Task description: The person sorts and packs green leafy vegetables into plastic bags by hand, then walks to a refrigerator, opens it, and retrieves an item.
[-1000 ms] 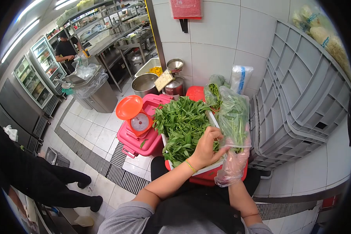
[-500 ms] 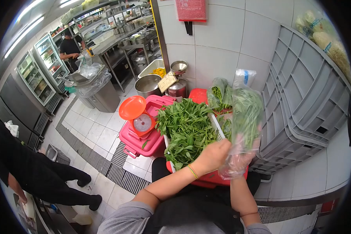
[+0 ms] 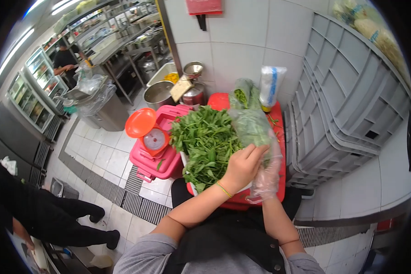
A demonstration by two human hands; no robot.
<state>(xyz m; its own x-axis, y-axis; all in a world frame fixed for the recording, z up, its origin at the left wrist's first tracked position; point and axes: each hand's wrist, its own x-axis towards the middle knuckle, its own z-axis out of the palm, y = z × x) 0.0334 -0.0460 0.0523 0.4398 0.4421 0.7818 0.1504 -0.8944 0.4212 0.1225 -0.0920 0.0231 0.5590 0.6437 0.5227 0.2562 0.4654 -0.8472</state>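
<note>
A clear plastic bag of leafy greens point(image 3: 252, 125) lies tilted in front of me, over the right side of the greens heap. My left hand point(image 3: 244, 168), with a yellow band at its wrist, is closed, its fingertips pinching the bag's plastic. Loose plastic covers my right hand point(image 3: 266, 179), which grips the bag's lower end; its fingers are partly hidden. Left of the bag, loose leafy greens point(image 3: 205, 146) fill a white basket point(image 3: 183, 159) on a red surface point(image 3: 280, 157). Another bagged bunch of greens point(image 3: 243, 95) and a white plastic roll point(image 3: 271, 86) stand behind.
An orange scale point(image 3: 154, 140) sits on a pink lidded container point(image 3: 157, 160) at left. Metal pots point(image 3: 160, 93) stand behind it. Grey crates point(image 3: 347, 86) are stacked at right against the tiled wall. A person in black point(image 3: 36, 196) stands at far left, another further back.
The bag of greens has come down and left, from upright to leaning over the basket's side. My left hand has moved slightly left with it, and the view has shifted.
</note>
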